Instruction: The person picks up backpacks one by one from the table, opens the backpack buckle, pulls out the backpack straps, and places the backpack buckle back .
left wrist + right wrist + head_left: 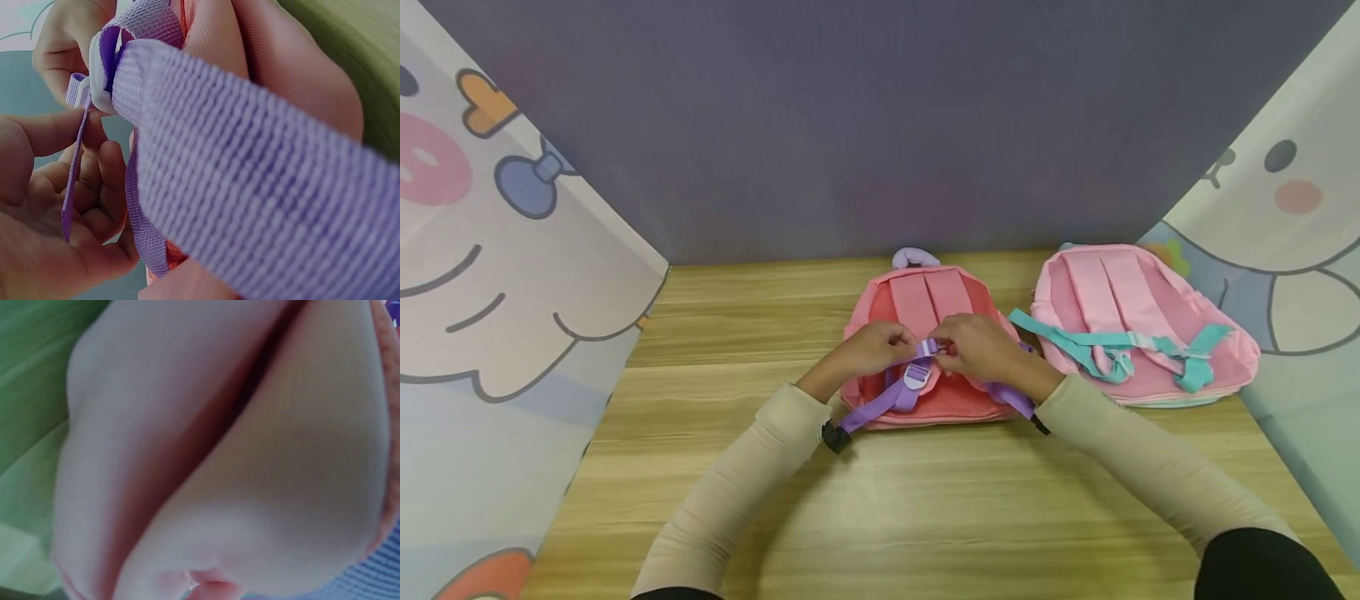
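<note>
A coral pink backpack [955, 408] lies on the table with its shoulder straps facing up. Over it, my left hand [876, 348] pinches a purple webbing strap [76, 169] between thumb and fingers, its loose tail hanging down across the palm. My right hand [985, 346] grips the same strap at a small white buckle [929, 347], close beside the left fingertips. Another white slider buckle [916, 377] sits on purple webbing just below. Black clips [836, 436] end the purple straps on both sides. Blurred pinkish surfaces, close to the lens, fill most of the right wrist view.
To the right lies a light pink backpack [1217, 354] with turquoise straps [1108, 339]. The wood-grain table [910, 517] backs onto a dark grey panel [880, 125]. Cartoon-printed side panels [490, 450] stand left and right.
</note>
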Motion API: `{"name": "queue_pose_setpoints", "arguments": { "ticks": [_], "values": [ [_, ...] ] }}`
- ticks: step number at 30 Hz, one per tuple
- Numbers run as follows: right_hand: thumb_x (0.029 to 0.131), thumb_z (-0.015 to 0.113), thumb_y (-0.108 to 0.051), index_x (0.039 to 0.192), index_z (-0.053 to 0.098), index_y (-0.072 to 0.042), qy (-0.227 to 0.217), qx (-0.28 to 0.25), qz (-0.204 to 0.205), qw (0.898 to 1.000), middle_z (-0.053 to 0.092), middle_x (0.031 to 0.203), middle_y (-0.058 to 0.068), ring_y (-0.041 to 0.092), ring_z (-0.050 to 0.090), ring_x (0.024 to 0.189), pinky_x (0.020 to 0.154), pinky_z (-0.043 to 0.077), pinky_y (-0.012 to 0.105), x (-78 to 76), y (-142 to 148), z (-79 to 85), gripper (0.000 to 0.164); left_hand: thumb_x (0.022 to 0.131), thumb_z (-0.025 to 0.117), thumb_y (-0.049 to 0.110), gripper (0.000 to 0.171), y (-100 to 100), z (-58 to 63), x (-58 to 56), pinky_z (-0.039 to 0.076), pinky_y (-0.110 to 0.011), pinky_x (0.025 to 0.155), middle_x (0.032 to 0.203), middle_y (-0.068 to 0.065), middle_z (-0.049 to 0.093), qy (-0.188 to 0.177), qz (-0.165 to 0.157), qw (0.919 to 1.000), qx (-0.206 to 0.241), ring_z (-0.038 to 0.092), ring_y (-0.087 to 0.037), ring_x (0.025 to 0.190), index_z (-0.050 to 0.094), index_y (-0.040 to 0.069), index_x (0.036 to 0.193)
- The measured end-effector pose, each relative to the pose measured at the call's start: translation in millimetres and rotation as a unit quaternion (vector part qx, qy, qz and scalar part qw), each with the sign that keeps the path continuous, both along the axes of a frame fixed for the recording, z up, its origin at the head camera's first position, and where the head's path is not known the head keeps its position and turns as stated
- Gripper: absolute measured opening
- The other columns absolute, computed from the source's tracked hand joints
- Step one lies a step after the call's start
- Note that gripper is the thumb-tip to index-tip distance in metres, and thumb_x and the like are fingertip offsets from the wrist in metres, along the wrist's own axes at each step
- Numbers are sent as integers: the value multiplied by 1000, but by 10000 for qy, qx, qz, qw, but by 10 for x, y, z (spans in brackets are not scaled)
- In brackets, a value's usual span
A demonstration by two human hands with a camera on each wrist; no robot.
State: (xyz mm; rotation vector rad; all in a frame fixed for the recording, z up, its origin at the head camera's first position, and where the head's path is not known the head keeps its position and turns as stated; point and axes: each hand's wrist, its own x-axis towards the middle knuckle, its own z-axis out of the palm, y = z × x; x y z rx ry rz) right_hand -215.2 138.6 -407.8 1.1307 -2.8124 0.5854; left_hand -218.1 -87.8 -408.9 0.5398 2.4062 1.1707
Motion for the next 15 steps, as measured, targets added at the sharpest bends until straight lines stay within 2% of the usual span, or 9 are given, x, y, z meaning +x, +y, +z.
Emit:
{"name": "queue_pose_setpoints", "arguments": {
  "ticks": [8,15],
  "values": [
    [84,78,-20,105,77,-11,5,-2,13,10000,70,90,0,13,58,78,72,50,31,-10,-11,9,23,100,63,19,13,10,-7,0,45,-24,72,89,1,68,14,94,9999,44,56,-11,81,73,11,101],
    [84,80,-21,100,76,-11,86,23,96,9999,66,84,-2,12,55,74,68,47,30,-6,-17,5,20,101,62,21,14,28,-3,0,45,-24,71,90,2,67,-74,6,9998,182,56,-10,80,72,11,101]
  ]
}}
